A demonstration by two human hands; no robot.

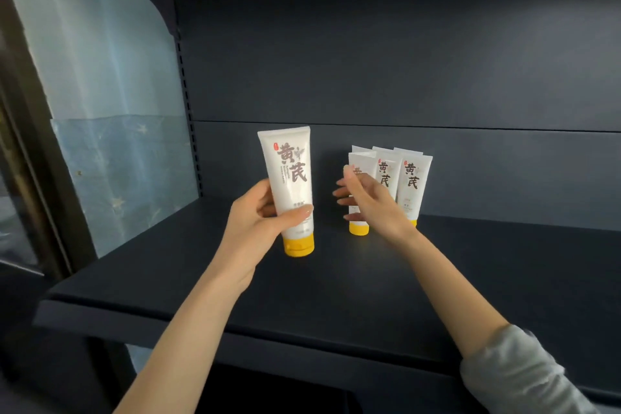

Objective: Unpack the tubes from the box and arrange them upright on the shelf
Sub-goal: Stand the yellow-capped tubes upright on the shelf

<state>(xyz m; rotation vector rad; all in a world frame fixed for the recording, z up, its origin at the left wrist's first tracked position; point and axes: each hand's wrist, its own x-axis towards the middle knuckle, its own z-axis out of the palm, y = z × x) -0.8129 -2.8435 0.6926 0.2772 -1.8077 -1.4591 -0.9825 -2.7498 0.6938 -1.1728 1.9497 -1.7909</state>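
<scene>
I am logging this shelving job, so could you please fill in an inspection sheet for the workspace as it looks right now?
Surface: dark shelf, bare in front and to the left.
Job's things: one white tube with a yellow cap, upright, cap down, cap at or just above the shelf; group of tubes standing cap down near the back. No box in view.
Clutter: nothing seen.
Hands: left hand grips the single tube; right hand, fingers spread, at the front-left tube of the group; contact unclear.
Cables: nothing seen.
Surroundings: dark back panel; bluish sheet at the left side.
</scene>
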